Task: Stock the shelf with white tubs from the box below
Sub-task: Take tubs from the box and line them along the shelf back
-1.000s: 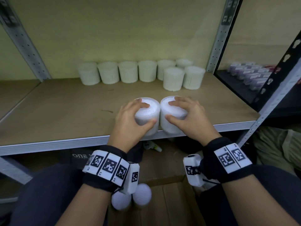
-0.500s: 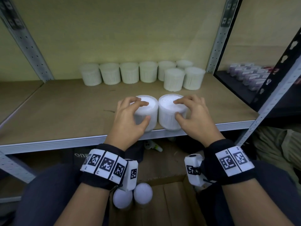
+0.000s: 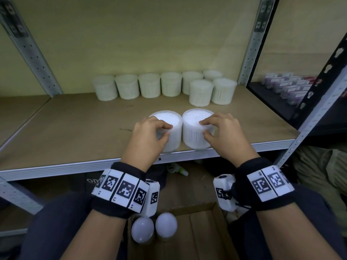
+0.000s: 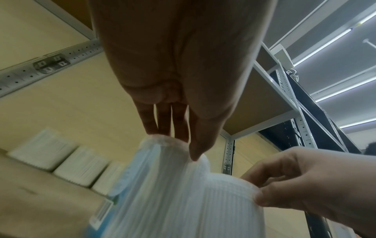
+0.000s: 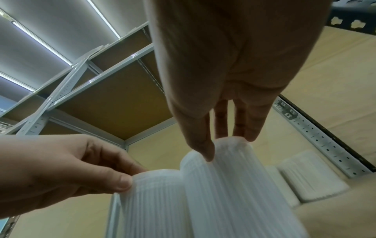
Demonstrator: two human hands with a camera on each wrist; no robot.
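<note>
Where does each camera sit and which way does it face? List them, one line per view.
Head: on the head, looking down at the shelf; both hands and wristbands show.
Left wrist: under the left hand, looking along it at the left tub.
Right wrist: under the right hand, facing the right tub.
Shared: both wrist views show both held tubs and the opposite hand.

Bare shelf board [image 3: 78,128] lies open from 9 to 11 o'clock of the two front tubs [image 3: 195,132], wide enough for a hand to pass. Toward 12 o'clock a strip of board stays free before the row of tubs [image 3: 139,87] at the back wall (two more stand forward of it at 1 o'clock). At 3 o'clock a grey upright [image 3: 315,117] closes the side. At 6 o'clock, below the shelf edge, the open box [image 3: 206,231] has room beside two tubs.
</note>
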